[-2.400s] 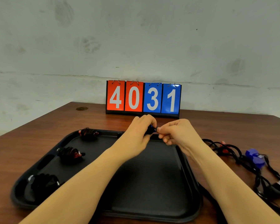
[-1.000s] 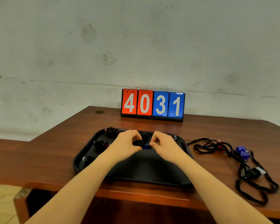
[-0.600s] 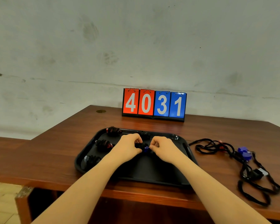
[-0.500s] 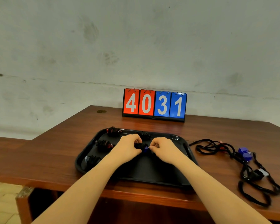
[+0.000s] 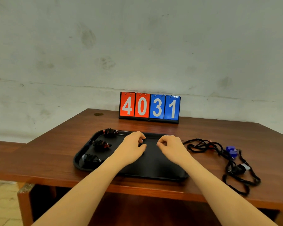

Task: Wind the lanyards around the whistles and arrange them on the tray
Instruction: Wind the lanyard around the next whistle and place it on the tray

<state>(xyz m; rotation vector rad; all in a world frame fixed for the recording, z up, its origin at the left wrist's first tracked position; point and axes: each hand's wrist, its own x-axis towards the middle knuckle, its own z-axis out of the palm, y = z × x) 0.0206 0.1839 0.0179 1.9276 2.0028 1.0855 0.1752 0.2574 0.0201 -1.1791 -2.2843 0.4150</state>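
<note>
Head view, nearest first: three wound whistles [image 5: 99, 144] sit on the tray [image 5: 153, 170]. Left hand [image 5: 132, 148] and right hand [image 5: 171, 147] hover, each grip loosely curled, seemingly empty. Beyond, right, tangled lanyards [image 5: 232, 165] await winding on the worktop [image 5: 47, 152].

Bare staged recording room, not a home: scuffed grey plaster wall [image 5: 137, 46], plain wooden bench [image 5: 55, 152], flip scoreboard [image 5: 149, 107] reading 4031.
</note>
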